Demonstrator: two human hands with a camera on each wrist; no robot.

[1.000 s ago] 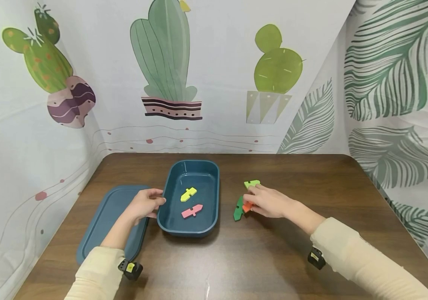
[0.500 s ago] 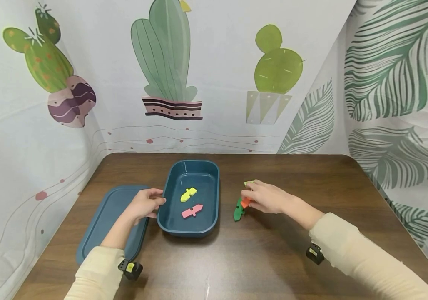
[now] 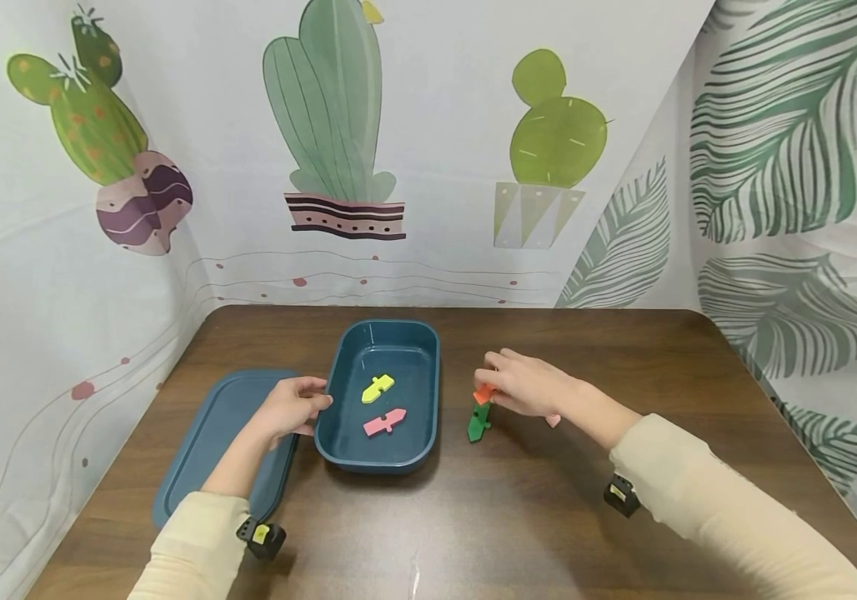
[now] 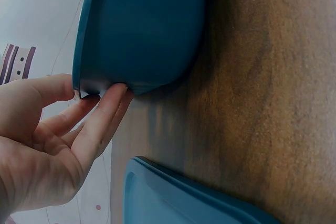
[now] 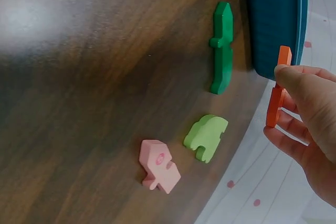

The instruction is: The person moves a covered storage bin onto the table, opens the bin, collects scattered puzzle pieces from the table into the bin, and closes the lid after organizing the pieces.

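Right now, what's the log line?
left hand: holds blue container; inside: yellow piece, pink piece; right hand: grips orange piece; table: green piece, lime piece, pale-pink piece

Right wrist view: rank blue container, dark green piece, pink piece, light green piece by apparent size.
1. Blue container, though the frame cuts it off
2. Dark green piece
3. Pink piece and light green piece: too alike to rank

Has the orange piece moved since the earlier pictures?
Yes: in the head view, the orange piece in the right hand has shifted left and up the picture, against the unmoved green piece.
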